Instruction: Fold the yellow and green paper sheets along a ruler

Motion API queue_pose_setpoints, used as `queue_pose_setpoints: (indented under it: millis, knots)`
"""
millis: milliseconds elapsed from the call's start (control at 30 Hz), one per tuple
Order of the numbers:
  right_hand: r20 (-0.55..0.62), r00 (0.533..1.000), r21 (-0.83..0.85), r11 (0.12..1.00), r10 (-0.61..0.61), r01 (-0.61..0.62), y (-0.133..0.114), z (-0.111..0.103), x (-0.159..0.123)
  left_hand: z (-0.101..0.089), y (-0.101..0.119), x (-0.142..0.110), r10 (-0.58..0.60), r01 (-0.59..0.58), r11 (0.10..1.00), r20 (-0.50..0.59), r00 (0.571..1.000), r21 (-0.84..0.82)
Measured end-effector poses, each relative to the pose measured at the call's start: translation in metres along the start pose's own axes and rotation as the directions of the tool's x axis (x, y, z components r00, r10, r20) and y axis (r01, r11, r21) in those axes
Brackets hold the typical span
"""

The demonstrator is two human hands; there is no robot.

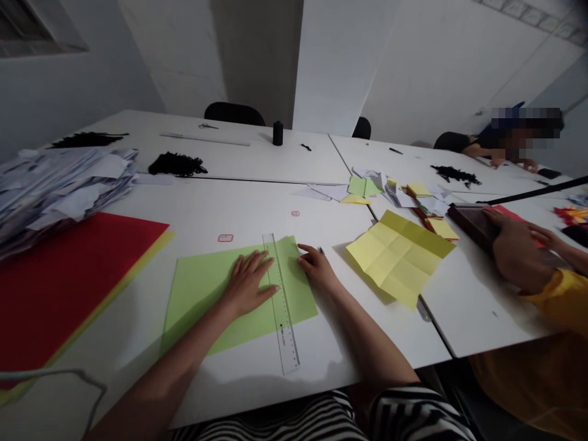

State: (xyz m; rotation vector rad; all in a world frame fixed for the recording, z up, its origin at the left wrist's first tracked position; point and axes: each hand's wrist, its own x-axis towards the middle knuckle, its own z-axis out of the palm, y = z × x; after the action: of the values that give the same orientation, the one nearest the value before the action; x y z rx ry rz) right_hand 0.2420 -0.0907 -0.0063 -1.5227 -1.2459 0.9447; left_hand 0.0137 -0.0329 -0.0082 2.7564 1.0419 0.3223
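Note:
My left hand lies flat with spread fingers, pressing a clear ruler onto a light green sheet of paper. The ruler crosses the sheet near its right side, and its near end reaches past the paper's edge. At the sheet's right edge is my right hand, its fingers curled and the index finger reaching toward the paper. A slim dark pen-like thing sticks out behind those fingers; most of it is hidden.
Red sheets and a heap of papers lie left. A creased yellow sheet lies right, with folded paper pieces behind. Black cord bundles and a black spool are farther back. A co-worker's hand is at right.

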Motion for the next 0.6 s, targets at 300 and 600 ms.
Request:
queue_pose_setpoints:
  millis: [300, 600]
  knots:
    - [-0.019, 1.0, 0.046, 0.999, -0.008, 0.009, 0.01, 0.005, 0.001, 0.001, 0.0, -0.003, 0.0, 0.0, 1.0, -0.036, 0.999, -0.002]
    - [-0.001, 1.0, 0.042, 0.999, -0.02, 0.02, 0.008, 0.003, 0.0, 0.003, -0.001, -0.002, 0.01, -0.01, 1.0, -0.043, 0.999, 0.009]
